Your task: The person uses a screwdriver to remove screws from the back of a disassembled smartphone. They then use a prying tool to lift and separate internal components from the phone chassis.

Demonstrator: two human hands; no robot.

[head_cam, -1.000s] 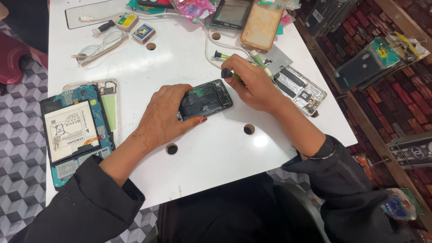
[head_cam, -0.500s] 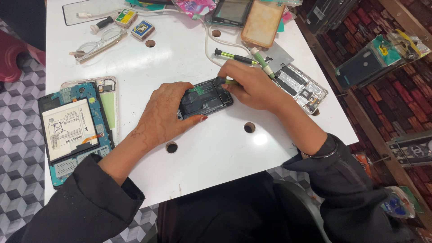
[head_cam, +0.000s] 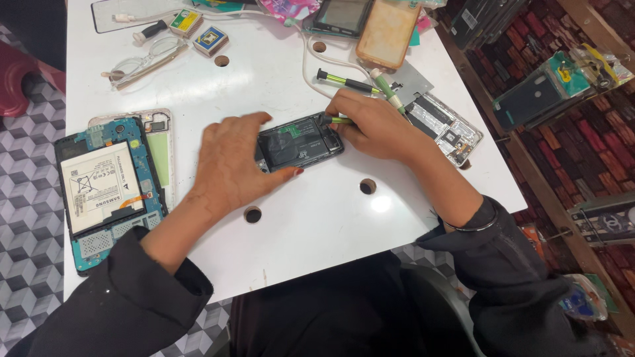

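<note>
An opened smartphone (head_cam: 301, 142) with its back removed lies on the white table (head_cam: 278, 79), dark battery and boards showing. My left hand (head_cam: 231, 165) grips its left end, thumb along the near edge. My right hand (head_cam: 374, 125) holds a green-handled screwdriver (head_cam: 338, 120) whose tip touches the phone's upper right corner.
An opened tablet (head_cam: 106, 188) with a white battery lies at the left. A second green screwdriver (head_cam: 347, 82), another opened phone (head_cam: 443, 125), a yellowed phone case (head_cam: 387, 33), glasses (head_cam: 142, 59) and small boxes (head_cam: 210, 39) lie beyond. Round holes (head_cam: 367, 186) dot the table. A brick wall runs along the right.
My right hand has picked up the green screwdriver and brought its tip onto the phone's right end. My left hand stays on the phone.
</note>
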